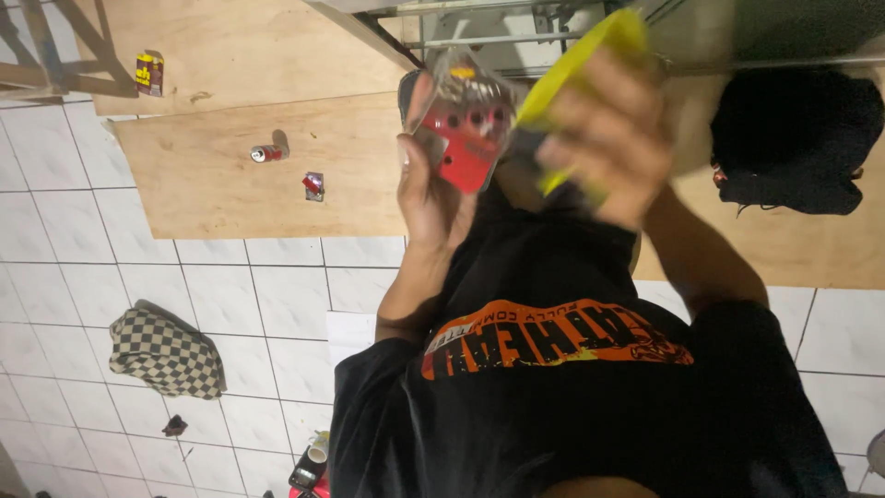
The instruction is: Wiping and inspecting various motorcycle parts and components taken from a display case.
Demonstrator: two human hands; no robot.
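My left hand (pixel 422 189) is raised in front of my chest, shut on a red tool-like item in a clear plastic blister pack (pixel 466 129). To its right, my right hand (pixel 604 138) grips a yellow-green cloth or sheet (pixel 590 51), blurred by motion, right against the pack's edge. Both forearms come up from my black shirt with an orange print (pixel 553 337), which fills the lower part of the view.
Plywood sheets (pixel 212 184) lie on the white tiled floor (pixel 230 295), with a small can (pixel 266 153), a small red packet (pixel 313 185) and a yellow-black box (pixel 148 73) on them. A checkered cloth (pixel 166 353) lies lower left. A black bundle (pixel 793 138) sits right, a metal frame (pixel 479 37) on top.
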